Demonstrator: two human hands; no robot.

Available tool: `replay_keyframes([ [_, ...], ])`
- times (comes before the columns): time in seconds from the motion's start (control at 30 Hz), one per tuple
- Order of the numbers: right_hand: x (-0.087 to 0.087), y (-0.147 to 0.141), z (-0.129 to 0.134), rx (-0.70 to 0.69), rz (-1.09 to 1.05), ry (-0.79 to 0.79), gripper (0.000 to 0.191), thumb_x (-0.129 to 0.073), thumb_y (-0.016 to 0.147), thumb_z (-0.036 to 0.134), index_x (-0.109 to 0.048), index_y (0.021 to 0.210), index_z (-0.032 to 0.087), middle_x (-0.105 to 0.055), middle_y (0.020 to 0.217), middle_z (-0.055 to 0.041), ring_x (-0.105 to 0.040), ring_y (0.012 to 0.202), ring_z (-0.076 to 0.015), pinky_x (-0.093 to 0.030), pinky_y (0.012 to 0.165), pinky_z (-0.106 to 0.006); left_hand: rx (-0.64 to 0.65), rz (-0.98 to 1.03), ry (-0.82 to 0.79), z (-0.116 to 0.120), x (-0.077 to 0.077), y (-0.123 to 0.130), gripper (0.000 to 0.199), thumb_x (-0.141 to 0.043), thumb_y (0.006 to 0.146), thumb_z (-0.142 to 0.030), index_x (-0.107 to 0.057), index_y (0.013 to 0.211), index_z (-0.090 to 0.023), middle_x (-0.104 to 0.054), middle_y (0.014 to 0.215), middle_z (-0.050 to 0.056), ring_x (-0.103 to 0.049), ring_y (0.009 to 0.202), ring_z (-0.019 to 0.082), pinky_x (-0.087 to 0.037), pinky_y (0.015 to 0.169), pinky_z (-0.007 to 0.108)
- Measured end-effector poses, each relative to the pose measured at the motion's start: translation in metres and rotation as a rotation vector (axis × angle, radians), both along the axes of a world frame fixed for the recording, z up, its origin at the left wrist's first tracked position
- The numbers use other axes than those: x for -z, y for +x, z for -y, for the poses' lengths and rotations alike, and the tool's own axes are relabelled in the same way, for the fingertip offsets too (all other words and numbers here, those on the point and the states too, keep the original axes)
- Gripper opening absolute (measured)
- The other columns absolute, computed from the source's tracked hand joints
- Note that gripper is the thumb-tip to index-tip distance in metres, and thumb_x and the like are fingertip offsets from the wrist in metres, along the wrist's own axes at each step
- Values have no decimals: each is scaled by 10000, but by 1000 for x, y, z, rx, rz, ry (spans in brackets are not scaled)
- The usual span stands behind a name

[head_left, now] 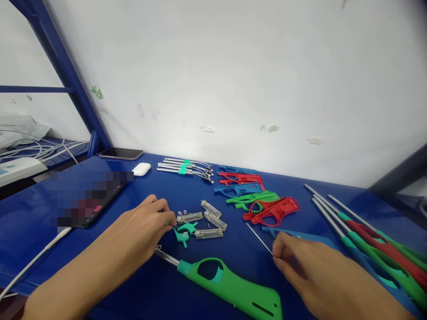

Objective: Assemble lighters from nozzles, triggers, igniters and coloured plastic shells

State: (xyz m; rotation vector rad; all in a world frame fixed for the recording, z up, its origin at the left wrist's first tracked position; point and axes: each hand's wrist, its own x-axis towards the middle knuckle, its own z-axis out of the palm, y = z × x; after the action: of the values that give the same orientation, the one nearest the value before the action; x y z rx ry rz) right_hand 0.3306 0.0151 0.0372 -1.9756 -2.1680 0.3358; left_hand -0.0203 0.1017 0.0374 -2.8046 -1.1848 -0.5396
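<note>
My left hand (151,222) is pinched closed at the left edge of several small teal plastic pieces (182,235); whatever sits between its fingertips is hidden. Clear fuel cartridges (209,234) lie just right of it. In my right hand (296,262) is a thin metal rod (260,239), gripped between thumb and fingers and pointing up and left. A blue shell half (307,235) lies partly behind this hand. Between my forearms rests a green lighter (233,284) with a metal tube, its tip partly behind my left wrist.
Red, green and blue shell halves (275,211) lie in a row behind. Metal tubes with wires (182,168) are near the wall. Long lighters (373,249) fan out at right. A tablet (110,200), white earbud case (142,169) and phone (122,153) are on the left.
</note>
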Motion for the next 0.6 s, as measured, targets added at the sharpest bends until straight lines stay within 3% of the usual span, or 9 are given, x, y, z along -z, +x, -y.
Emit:
replay_keyframes([
  [0.1, 0, -2, 0, -8, 1, -5, 249, -545, 974, 324, -654, 754, 283, -688, 649, 27, -624, 494, -166, -412, 499, -275, 31, 4, -3, -3, 2, -4, 358, -435, 1019, -72, -741, 903, -217, -686, 886, 64, -621, 868, 202, -532, 756, 281],
  [0.37, 1, -3, 0, -21, -2, -2, 233, -557, 967, 324, -665, 764, 286, -695, 656, 28, -629, 501, -165, -416, 512, -283, 43, -24, -30, -17, 18, -14, 292, -500, 1004, -86, -731, 1088, -243, -702, 1069, 62, -641, 961, 203, -552, 823, 298],
  [0.47, 2, -3, 0, -18, -3, 2, 237, -557, 967, 316, -653, 753, 281, -682, 639, 32, -606, 477, -156, -398, 499, -282, 25, -35, -36, -17, 22, -16, 292, -496, 1017, -96, -720, 1122, -252, -703, 1113, 66, -647, 1010, 211, -553, 859, 312],
  [0.6, 3, -1, 0, -24, -13, 25, 219, -549, 976, 324, -658, 791, 279, -690, 663, 31, -622, 498, -157, -426, 509, -278, -61, -63, -50, -11, 18, -9, 224, -518, 1028, -131, -704, 1057, -252, -687, 1093, 66, -647, 967, 215, -524, 778, 298],
])
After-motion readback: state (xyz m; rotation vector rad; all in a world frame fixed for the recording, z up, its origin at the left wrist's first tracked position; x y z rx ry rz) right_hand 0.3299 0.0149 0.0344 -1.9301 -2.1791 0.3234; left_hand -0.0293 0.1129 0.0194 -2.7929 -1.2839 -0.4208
